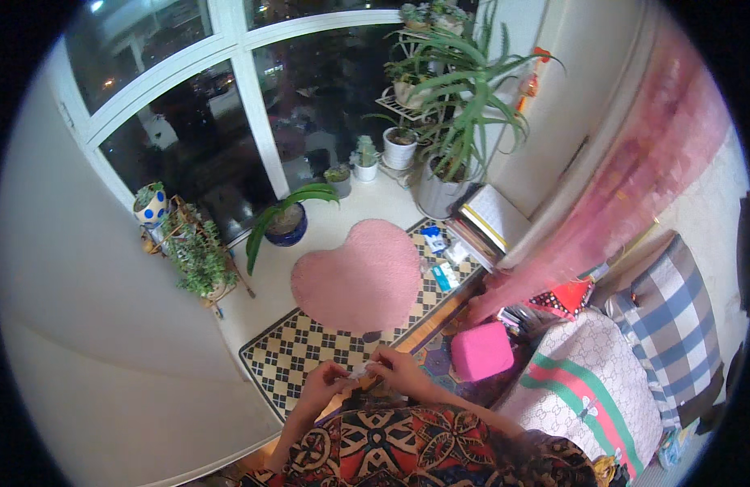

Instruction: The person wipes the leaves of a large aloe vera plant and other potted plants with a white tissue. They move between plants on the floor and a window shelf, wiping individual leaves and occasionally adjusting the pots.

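Note:
Close to my body, both hands meet at a small, crumpled white item (pixel 359 370), thin like tissue or plastic film; its exact kind is too small to tell. My left hand (pixel 324 385) pinches its left end. Its right end is between the thumb and fingers of my right hand (pixel 400 372). Beyond the hands lies a pink heart-shaped plush rug (pixel 360 277), partly over a checkered mat (pixel 302 350). A small dark object (pixel 371 336) sits at the rug's lower edge.
Right of the rug lie a blue-and-white packet (pixel 434 240), a teal-and-white box (pixel 445 277) and a stack of books (pixel 484 225). Potted plants, including a large aloe (pixel 472 91), line the window. A pink stool (pixel 483 351) and a covered seat (pixel 594 383) stand at right, under a pink curtain (pixel 630 158).

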Demonstrator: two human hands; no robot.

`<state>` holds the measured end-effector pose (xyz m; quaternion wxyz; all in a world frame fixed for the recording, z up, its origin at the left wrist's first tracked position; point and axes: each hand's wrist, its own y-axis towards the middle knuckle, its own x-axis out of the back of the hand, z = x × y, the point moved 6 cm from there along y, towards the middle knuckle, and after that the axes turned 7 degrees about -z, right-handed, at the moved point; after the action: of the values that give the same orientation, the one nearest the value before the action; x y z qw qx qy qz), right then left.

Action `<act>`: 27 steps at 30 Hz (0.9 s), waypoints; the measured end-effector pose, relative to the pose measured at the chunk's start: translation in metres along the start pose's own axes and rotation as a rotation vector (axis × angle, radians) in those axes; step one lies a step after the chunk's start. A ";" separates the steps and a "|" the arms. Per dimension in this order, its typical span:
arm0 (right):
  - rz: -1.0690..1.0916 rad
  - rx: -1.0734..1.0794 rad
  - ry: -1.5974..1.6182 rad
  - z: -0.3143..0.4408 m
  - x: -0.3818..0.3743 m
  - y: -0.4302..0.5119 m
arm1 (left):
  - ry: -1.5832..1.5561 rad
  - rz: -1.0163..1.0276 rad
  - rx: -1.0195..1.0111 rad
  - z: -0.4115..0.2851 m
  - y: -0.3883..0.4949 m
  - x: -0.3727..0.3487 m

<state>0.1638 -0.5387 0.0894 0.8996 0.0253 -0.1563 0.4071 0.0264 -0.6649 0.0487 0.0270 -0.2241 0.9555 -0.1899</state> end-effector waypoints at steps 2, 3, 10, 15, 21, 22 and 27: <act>-0.053 -0.100 0.075 -0.017 0.021 -0.014 | -0.067 0.048 -0.004 -0.004 0.000 -0.020; -0.070 -0.098 0.024 -0.024 0.030 -0.023 | -0.102 0.072 0.006 -0.005 -0.002 -0.030; -0.256 -0.022 0.105 -0.061 0.087 -0.081 | 0.029 0.255 -0.007 -0.005 -0.007 -0.119; -0.130 -0.064 0.065 -0.070 0.115 -0.107 | 0.019 0.361 0.019 -0.005 -0.016 -0.167; -0.122 0.014 -0.009 -0.079 0.141 -0.130 | -0.353 0.268 0.201 0.000 -0.024 -0.200; -0.101 0.036 -0.025 -0.079 0.144 -0.134 | -0.391 0.214 0.250 0.002 -0.025 -0.202; -0.029 0.238 -0.011 -0.063 0.157 -0.144 | -0.709 0.069 0.373 0.004 -0.019 -0.218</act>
<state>0.3839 -0.5095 0.0892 0.8952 0.1363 -0.1113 0.4095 0.2308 -0.5863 0.0450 0.4017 -0.2347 0.8430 -0.2700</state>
